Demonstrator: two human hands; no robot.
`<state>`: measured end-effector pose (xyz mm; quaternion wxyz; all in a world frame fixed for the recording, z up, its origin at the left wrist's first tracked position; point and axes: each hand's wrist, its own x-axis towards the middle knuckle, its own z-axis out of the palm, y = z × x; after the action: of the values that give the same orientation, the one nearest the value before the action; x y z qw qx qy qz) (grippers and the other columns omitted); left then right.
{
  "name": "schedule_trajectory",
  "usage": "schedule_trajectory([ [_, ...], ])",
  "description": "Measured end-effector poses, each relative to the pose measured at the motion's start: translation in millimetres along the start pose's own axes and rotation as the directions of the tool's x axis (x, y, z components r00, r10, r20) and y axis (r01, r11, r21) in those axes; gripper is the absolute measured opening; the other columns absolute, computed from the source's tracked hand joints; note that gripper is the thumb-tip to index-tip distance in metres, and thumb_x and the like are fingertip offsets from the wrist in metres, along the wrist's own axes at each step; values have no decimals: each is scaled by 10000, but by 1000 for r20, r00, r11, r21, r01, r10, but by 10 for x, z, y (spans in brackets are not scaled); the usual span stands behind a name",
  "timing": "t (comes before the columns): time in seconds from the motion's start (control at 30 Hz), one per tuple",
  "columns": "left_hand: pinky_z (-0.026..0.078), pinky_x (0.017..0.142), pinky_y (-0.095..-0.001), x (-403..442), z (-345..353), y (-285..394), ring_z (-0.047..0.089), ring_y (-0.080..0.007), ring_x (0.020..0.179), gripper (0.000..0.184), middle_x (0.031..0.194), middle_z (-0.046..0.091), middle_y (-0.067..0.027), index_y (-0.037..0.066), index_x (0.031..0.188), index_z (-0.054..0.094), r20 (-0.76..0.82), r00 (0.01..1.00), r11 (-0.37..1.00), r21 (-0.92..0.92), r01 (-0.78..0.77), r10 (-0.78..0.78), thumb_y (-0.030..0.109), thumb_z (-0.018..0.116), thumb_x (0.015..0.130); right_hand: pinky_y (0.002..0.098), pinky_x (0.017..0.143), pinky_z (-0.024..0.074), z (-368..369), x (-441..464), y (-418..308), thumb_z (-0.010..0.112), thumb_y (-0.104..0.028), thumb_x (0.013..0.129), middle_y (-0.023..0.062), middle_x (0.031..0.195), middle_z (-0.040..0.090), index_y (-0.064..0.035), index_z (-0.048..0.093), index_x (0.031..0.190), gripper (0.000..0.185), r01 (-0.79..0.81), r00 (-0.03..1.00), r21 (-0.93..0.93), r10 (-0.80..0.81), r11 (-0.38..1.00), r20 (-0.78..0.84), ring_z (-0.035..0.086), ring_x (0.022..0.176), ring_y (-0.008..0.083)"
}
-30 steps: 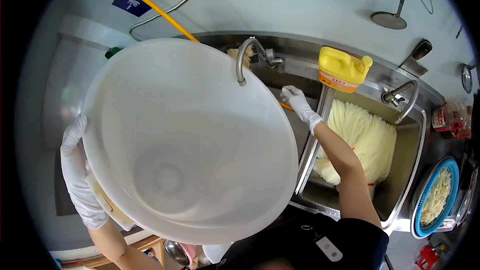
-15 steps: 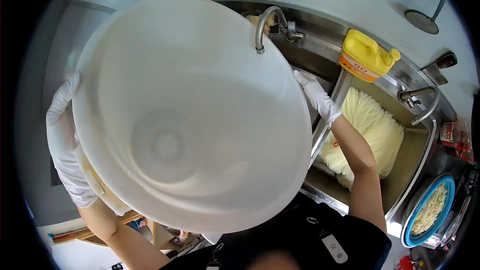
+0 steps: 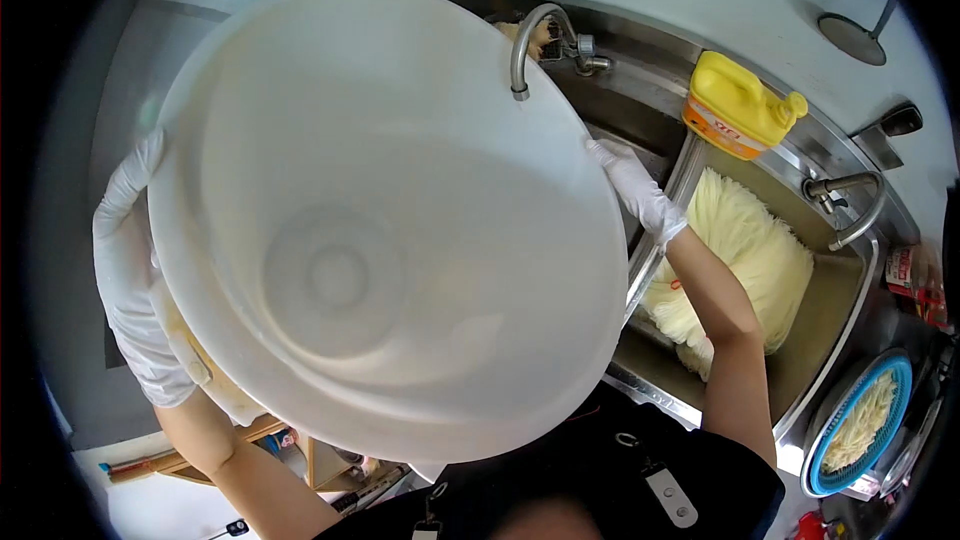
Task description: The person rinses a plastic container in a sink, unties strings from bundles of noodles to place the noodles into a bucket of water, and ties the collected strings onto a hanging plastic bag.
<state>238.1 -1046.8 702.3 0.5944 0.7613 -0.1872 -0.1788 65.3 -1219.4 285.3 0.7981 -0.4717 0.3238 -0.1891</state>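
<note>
A large white plastic tub (image 3: 450, 330) fills the middle of the head view, tilted so its mouth faces me and its round base shows inside. My left hand (image 3: 130, 250), in a white glove, grips the tub's left side, its fingertips at the rim. On the opposite side my right hand (image 3: 637, 190), also gloved, holds the rim, with part of its grip hidden behind the tub. Just past the tub's upper right edge, a curved faucet (image 3: 520, 55) overlaps the rim in view. No contents are visible in the tub.
Pale noodle-like strands (image 3: 750, 250) lie in the right sink basin (image 3: 835, 310). A yellow jug (image 3: 740, 105) stands at the sink's back edge, near a second faucet (image 3: 860, 210). Lower right is a blue basket (image 3: 898, 390) of pale strips. A skimmer (image 3: 852, 40) and cleaver (image 3: 885, 140) are at the wall.
The tub has shifted very slightly upward in view, with both hands keeping their hold on it. The sink and wall items sit marginally further right.
</note>
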Motion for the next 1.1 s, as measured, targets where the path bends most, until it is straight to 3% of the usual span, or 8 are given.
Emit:
schedule_trajectory([
  [0.07,438,462,-161,-158,376,-66,575,-98,580,190,790,620,-81,-19,935,597,-201,974,994,16,-109,110,122,619,810,244,762,445,-1,-14,-7,508,-388,916,48,959,610,8,569,1090,437,-9,1000,-7,9,1000,-5,555,844,102],
  [0.27,463,513,-167,69,-74,-45,589,-108,622,200,816,627,-93,-23,951,597,134,989,995,73,-70,60,122,614,814,257,784,439,-47,22,82,516,-338,918,74,957,633,28,582,1056,397,-2,1000,-44,1,999,-28,564,865,130],
  [0.37,454,485,-165,17,0,-35,583,-102,600,182,797,624,-88,-19,933,597,125,992,1000,16,-14,12,121,610,816,253,777,439,-43,-1,92,512,-350,919,62,946,627,17,583,1060,399,21,999,-50,-22,999,-25,559,855,118],
  [0.47,418,409,-162,-58,199,-90,568,-96,546,178,769,622,-86,-18,926,597,-86,992,995,-20,-94,91,120,608,815,244,765,439,-38,-42,26,504,-369,921,39,936,616,-5,585,1075,403,18,1000,-76,-19,997,-14,549,845,97],
  [0.6,459,492,-175,65,-106,-32,588,-108,608,200,794,624,-95,-23,940,595,152,988,1000,-6,16,-15,124,618,806,245,775,441,-17,-57,30,512,-351,919,46,952,622,-6,584,1076,387,15,1000,-32,-15,999,-13,556,854,104],
  [0.83,480,743,-229,-89,81,-35,606,-167,801,298,916,626,-134,-48,1017,585,45,999,999,-49,14,-12,131,637,786,282,799,453,-263,302,135,521,-326,908,100,942,643,16,572,1075,384,21,991,-86,-32,996,-131,603,863,191],
  [0.93,471,776,-242,-15,-44,-27,603,-182,834,315,939,626,-139,-53,1028,582,80,997,1000,-24,11,-9,143,635,788,325,837,451,-359,496,23,540,-351,879,170,967,643,21,552,1108,437,154,880,-605,-387,781,-276,617,919,267],
  [1.1,444,841,-267,-47,42,-17,588,-193,898,311,980,620,-143,-51,1026,590,126,991,996,-79,44,-34,161,625,800,410,917,417,-490,930,-136,574,-355,809,221,1149,552,-12,511,1180,509,52,799,-883,-550,466,-243,525,1077,342],
])
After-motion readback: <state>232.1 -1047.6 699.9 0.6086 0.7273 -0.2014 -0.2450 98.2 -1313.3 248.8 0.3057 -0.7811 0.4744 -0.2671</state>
